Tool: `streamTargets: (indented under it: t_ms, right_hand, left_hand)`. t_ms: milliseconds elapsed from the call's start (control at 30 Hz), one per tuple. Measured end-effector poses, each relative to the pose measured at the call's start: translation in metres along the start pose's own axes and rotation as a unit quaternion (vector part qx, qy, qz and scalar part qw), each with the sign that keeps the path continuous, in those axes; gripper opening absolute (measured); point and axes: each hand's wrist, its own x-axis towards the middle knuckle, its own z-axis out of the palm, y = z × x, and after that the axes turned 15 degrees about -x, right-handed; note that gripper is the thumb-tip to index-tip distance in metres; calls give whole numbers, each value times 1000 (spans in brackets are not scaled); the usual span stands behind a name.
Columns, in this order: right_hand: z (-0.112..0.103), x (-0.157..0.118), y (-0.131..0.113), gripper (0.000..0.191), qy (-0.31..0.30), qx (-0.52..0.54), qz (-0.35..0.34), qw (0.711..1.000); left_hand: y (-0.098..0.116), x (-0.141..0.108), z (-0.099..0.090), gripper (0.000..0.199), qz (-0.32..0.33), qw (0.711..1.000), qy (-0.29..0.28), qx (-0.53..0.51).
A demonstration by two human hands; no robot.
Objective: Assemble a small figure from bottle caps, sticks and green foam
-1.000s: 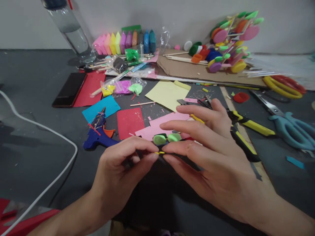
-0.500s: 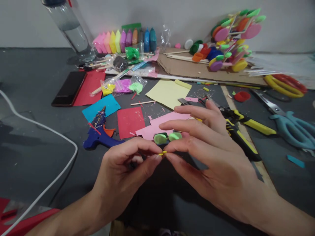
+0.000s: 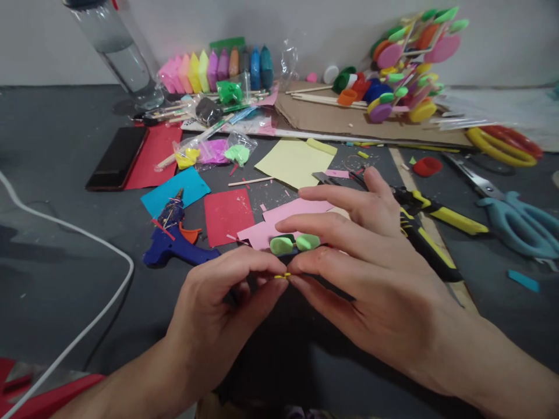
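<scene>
A tiny yellow piece (image 3: 283, 276) sits pinched between the fingertips of both hands, low in the middle of the head view. My left hand (image 3: 227, 302) grips it with thumb and forefinger, the other fingers curled under. From the other side, my right hand (image 3: 375, 279) pinches it with thumb and forefinger while the rest of its fingers fan upward. Most of the piece is covered by the fingertips, so its shape is hard to make out. Just behind the fingers lies a part with green rounded ends (image 3: 295, 244), its lower side hidden.
A blue glue gun (image 3: 174, 244) lies left of my hands, near a phone (image 3: 117, 158) and a white cable (image 3: 105, 244). Pliers with yellow-black handles (image 3: 430, 247) and blue scissors (image 3: 519, 221) lie right. Behind are clay packs (image 3: 218, 70), a bottle (image 3: 120, 55) and a colourful stick model (image 3: 413, 64).
Both hands, still pinching the yellow piece, keep nearly the same pose. The whole scene has shifted slightly to the left in the view.
</scene>
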Motion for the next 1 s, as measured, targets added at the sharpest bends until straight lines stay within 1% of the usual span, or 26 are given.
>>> streamTargets:
  t_ms: [33, 100, 133, 200, 233, 300, 367, 500, 700, 767, 800, 867, 933, 1000]
  right_hand:
    - [0, 0, 0, 14, 3, 5, 0, 1000]
    - [-1, 0, -1, 11, 13, 16, 11, 1000]
    - [-1, 0, -2, 10, 20, 21, 19, 999]
    - [-2, 0, -3, 9, 32, 31, 38, 998]
    - [-2, -1, -4, 9, 37, 33, 44, 998]
    - [0, -1, -7, 10, 48, 37, 54, 997]
    - [2, -1, -9, 9, 53, 46, 57, 996]
    - [4, -1, -11, 11, 52, 71, 66, 994]
    - [3, 1, -10, 13, 43, 73, 60, 995]
    - [3, 1, -9, 14, 40, 69, 56, 995]
    - [3, 0, -9, 14, 38, 69, 55, 995]
    - [3, 0, -9, 14, 35, 72, 54, 995]
    - [3, 0, -9, 13, 31, 75, 54, 995]
    - [4, 1, -8, 14, 27, 78, 54, 995]
  left_hand:
    - [0, 1, 0, 12, -13, 1000, 5, -10]
    - [1, 2, -1, 5, -64, 996, 18, -61]
    - [2, 3, -1, 3, -93, 990, 25, -99]
    - [3, 4, 0, 5, -138, 974, 30, -176]
    - [4, 4, 0, 6, -149, 967, 31, -204]
    - [4, 4, 2, 4, -153, 962, 30, -226]
    - [5, 4, 3, 1, -144, 964, 31, -219]
    - [5, 2, 3, 9, -111, 975, 33, -189]
    - [1, -2, 2, 18, 2, 997, 23, -76]
    - [1, -3, 3, 18, 18, 998, 21, -57]
    - [1, -2, 3, 17, 8, 998, 18, -61]
    - [3, -1, 2, 11, -40, 994, 13, -99]
    - [5, 0, 1, 6, -101, 982, 6, -157]
    - [6, 1, 0, 6, -139, 969, 3, -202]
